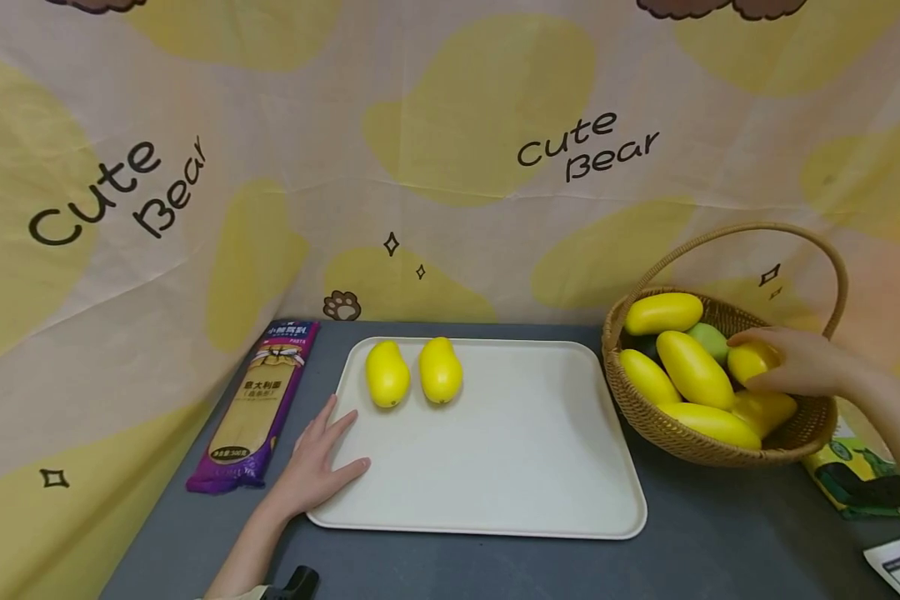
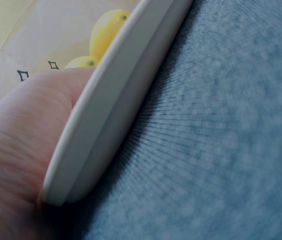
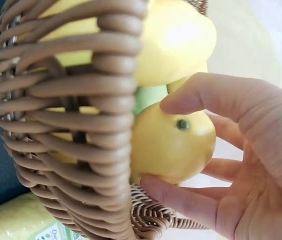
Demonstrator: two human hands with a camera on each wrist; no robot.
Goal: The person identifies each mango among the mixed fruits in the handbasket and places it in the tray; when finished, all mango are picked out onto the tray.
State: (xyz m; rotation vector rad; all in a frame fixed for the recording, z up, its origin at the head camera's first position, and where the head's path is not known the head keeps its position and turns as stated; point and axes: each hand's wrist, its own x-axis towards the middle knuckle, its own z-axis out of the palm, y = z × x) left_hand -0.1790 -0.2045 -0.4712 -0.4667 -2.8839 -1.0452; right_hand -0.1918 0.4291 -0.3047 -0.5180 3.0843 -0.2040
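Yellow mango, right side of the wicker basket, and the person's right grip had it, thumb and fingers curled round the fruit! Other yellow pieces crowded beside it. Across the counter, the left grip held nothing, fingers spread over the white tray's left edge. Two mangoes lay side by side near its far left corner, a pasta packet just beyond!

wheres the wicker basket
In the head view, the wicker basket stands on the right, beside the white tray, the right hand holding a yellow fruit in it.
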